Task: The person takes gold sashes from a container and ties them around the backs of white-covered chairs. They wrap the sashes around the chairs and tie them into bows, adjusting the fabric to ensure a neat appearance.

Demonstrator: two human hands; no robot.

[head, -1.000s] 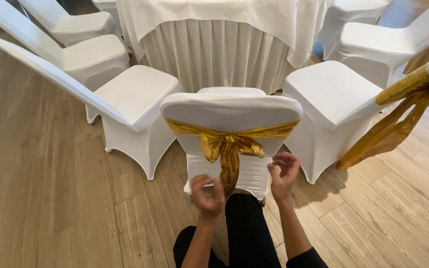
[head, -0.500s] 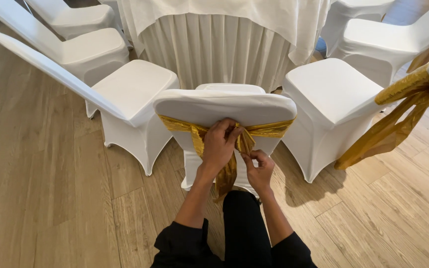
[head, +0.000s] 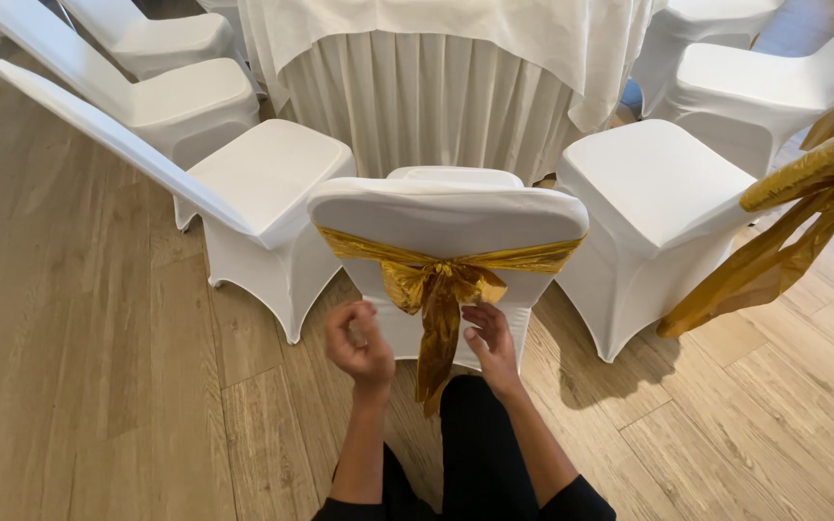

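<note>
A chair in a white cover (head: 446, 217) stands straight ahead with its back toward me. A gold satin sash (head: 441, 285) is tied round the chair back in a bow, its tails hanging down the middle. My left hand (head: 359, 342) hovers just left of the tails, fingers loosely curled, holding nothing. My right hand (head: 489, 342) sits just right of the hanging tails, fingertips touching the white cover beside them. My black-clad leg (head: 480, 449) shows below, between the hands.
A round table with a white pleated cloth (head: 446, 87) stands behind the chair. White-covered chairs stand at left (head: 263, 193) and right (head: 658, 203). Another gold sash (head: 784, 232) hangs from a chair at the right edge. The floor is light wood planks (head: 79, 367).
Both hands have come down off the bow knot and away from it. They now sit lower, on either side of the hanging tails.
</note>
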